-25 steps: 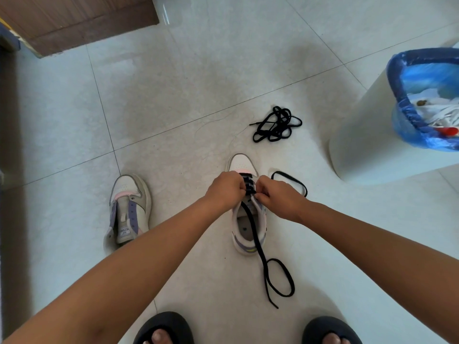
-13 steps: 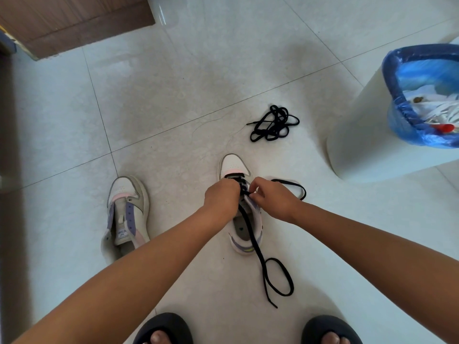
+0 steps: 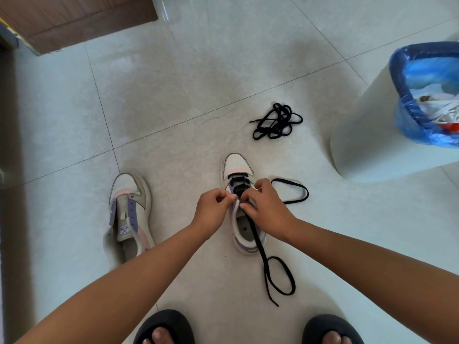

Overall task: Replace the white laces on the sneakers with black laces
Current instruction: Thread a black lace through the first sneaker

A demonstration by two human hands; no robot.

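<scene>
Two bare hands meet over the sneaker I am lacing. My left hand (image 3: 215,207) has its fingers curled in, thumb and fingertips pinched on the sneaker's left eyelet edge, though I cannot tell whether they also catch the lace. My right hand (image 3: 267,207) is curled too, its fingertips (image 3: 244,206) pinching the black flat lace (image 3: 258,242) at the throat of the shoe.

That white low-top sneaker with lilac and pink panels (image 3: 238,167) stands on the floor, toe pointing away from me, with black lace crossing its front eyelets. One free end of the lace runs back over the heel opening and coils into a loop on the tiles near my feet; the other end loops out to the right of the shoe, beyond my right hand.

Well to the left stands the second white sneaker with lilac and beige panels (image 3: 130,209), unlaced, tongue showing. Beyond the laced shoe lies a bundled spare black lace (image 3: 277,121), apart from both shoes. At the right stands a white round bin lined with a blue plastic bag (image 3: 367,140), white laces (image 3: 447,112) visible inside it. Pale glossy floor tiles (image 3: 173,95) lie under everything, a brown wooden door panel (image 3: 74,18) sits at the top left, and my black open-toe slippers (image 3: 164,324) show at the bottom edge.
</scene>
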